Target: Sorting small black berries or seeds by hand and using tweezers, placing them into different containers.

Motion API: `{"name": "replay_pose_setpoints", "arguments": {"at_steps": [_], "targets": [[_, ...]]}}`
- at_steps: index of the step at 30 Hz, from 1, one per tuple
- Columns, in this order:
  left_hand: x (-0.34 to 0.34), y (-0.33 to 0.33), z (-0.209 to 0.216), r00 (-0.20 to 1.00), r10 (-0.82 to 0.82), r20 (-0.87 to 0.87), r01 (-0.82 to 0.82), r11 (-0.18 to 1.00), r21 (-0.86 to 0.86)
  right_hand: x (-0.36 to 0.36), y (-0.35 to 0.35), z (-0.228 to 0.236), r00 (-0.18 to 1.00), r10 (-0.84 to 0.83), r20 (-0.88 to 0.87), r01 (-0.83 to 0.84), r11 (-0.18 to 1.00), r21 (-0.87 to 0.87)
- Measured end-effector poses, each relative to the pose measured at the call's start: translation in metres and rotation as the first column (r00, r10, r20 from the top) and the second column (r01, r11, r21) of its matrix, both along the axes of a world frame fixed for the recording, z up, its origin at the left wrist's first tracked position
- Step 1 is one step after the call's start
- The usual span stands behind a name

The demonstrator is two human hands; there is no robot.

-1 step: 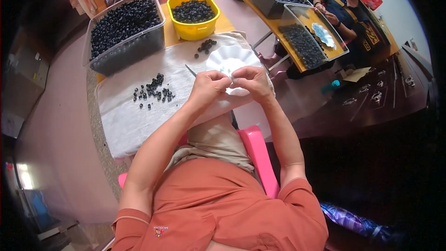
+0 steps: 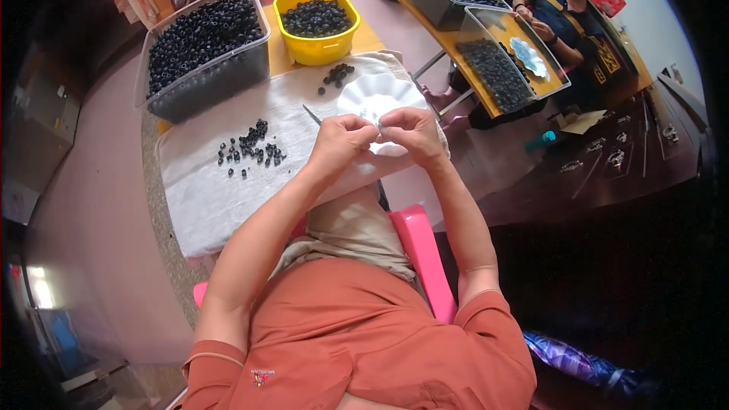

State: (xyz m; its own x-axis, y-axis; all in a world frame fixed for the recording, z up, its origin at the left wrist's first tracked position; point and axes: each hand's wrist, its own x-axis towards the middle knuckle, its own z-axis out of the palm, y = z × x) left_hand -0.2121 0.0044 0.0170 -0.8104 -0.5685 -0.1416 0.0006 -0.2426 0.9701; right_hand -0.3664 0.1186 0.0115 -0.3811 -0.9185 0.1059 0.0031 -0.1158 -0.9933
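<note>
Both hands meet over the near edge of a white scalloped plate [image 2: 376, 95]. The left hand [image 2: 340, 144] and the right hand [image 2: 410, 133] are curled, fingertips pinched together between them on something too small to identify; whether it is a bead cannot be told. A thin needle-like tool [image 2: 312, 114] projects from behind the left hand, lying on the white cloth [image 2: 205, 197] that covers the table. On the cloth, left of the hands, lies a loose scatter of dark beads [image 2: 249, 148]; a smaller cluster [image 2: 336, 76] lies just beyond the plate. At the far edge stand a clear tub [image 2: 205, 49] full of dark beads and, beside it, a yellow bowl [image 2: 317, 23] holding more. The person sits on a pink chair [image 2: 421, 247]. Well apart, at the upper right, another person [image 2: 566, 11] sits at a second table carrying two clear trays [image 2: 486, 34] of dark beads.
</note>
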Motion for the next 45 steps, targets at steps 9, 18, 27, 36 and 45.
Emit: {"name": "replay_pose_setpoints", "arguments": {"at_steps": [9,18,27,36,45], "targets": [[-0.002,-0.007,-0.013,0.999,-0.02,-0.035,0.023,0.994,0.107,0.01,-0.009,-0.001,0.785,-0.237,-0.573,0.025,0.935,-0.353],[0.002,-0.01,-0.006,0.999,-0.015,-0.033,0.017,0.997,0.075,0.0,-0.007,-0.004,0.999,0.024,-0.031,-0.023,1.0,0.02],[0.0,-0.008,-0.009,0.999,0.014,-0.05,-0.012,0.998,0.054,-0.002,-0.008,-0.002,0.987,0.16,0.015,-0.161,0.98,0.116],[0.0,-0.005,-0.007,0.999,-0.003,-0.049,0.004,0.999,0.032,-0.001,-0.006,-0.002,0.992,0.113,0.048,-0.12,0.981,0.155],[0.0,-0.004,-0.004,0.998,0.008,-0.066,-0.004,0.999,0.047,-0.001,-0.008,-0.008,0.987,0.106,0.123,-0.116,0.99,0.076]]}}
